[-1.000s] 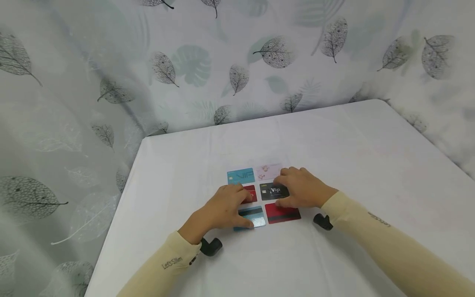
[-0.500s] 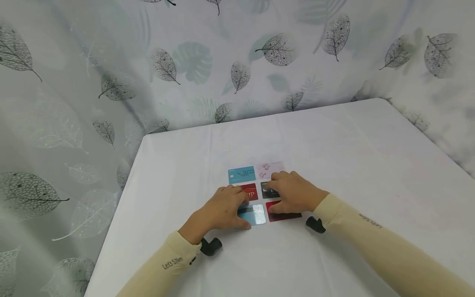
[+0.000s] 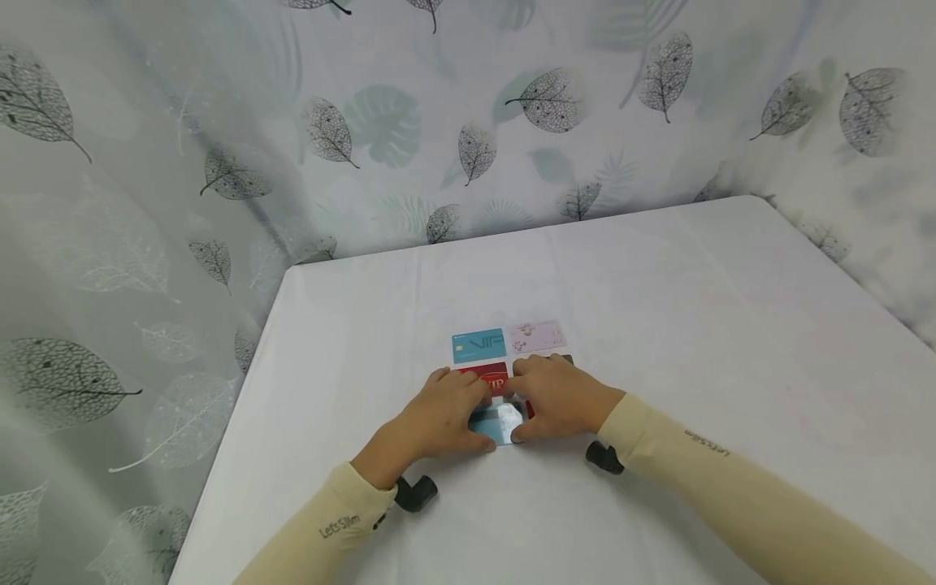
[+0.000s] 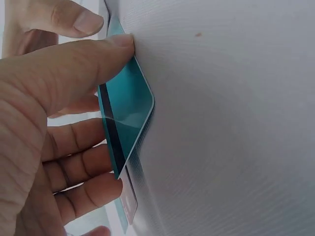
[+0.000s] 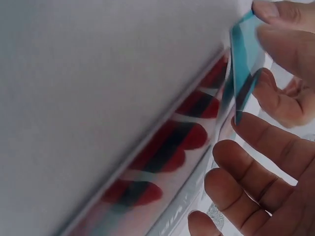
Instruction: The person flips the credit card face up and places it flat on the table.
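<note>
A light blue card with a dark stripe (image 3: 499, 424) lies at the near left of a block of cards. My left hand (image 3: 442, 414) grips its left end, thumb at the near edge and fingers at the far side. At its right end my right hand (image 3: 563, 398) holds it likewise between thumb and index finger. Tilted, the blue card (image 5: 244, 64) shows between both thumbs and fingers in the right wrist view. A red striped card (image 5: 165, 147) lies under the right hand. Beyond are a red VIP card (image 3: 493, 374) and a mostly covered black card (image 3: 568, 358).
Farther back lie a teal VIP card (image 3: 478, 346) and a pink flowered card (image 3: 539, 335). All are on a white-covered table (image 3: 658, 309). A leaf-patterned curtain (image 3: 409, 122) hangs behind and to the sides. Small black devices (image 3: 417, 493) sit under both wrists.
My right hand has moved left and nearer, from the black and red cards to the blue card's right end. The pink card is uncovered. My left hand has stayed nearly still.
</note>
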`<state>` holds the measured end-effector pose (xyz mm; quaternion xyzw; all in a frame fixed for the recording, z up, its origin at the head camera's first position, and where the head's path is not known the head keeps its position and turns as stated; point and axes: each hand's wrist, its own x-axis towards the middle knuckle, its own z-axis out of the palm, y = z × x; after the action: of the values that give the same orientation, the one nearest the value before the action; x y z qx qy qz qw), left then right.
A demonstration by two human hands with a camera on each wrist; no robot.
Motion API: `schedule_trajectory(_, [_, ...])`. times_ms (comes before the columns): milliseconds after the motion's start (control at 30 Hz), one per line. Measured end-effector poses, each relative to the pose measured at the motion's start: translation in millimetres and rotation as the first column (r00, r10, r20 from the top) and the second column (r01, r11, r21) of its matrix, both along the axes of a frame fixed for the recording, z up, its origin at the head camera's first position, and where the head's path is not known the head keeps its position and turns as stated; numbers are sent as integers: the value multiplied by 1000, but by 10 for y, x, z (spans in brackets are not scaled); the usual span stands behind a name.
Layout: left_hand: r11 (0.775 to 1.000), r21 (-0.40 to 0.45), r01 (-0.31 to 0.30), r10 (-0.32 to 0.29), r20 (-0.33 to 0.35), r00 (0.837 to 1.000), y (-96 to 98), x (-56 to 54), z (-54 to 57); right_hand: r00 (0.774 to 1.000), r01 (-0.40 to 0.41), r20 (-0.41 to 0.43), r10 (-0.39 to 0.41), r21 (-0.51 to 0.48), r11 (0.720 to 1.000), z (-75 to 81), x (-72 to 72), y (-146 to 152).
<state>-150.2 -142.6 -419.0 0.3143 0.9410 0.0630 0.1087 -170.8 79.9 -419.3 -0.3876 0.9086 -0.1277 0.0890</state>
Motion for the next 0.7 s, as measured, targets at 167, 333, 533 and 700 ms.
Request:
schedule_trajectory(167, [999, -24, 26, -27, -28, 999, 15, 12, 17, 1000, 2, -4, -2, 8, 1000, -11, 6, -20])
schedule_trajectory(333, [998, -38, 42, -44, -47, 998, 5, 28, 15, 998, 23, 59, -22, -7, 1000, -31, -3, -37])
schedule_trajectory(533, [997, -45, 64, -67, -75, 995, -2, 47, 26, 990, 23, 142, -9, -97, 995, -13, 3, -28])
schedule_trajectory(700, [997, -47, 62, -67, -97, 993, -6, 63, 18, 996, 8, 85, -1, -77, 997, 10, 37, -50])
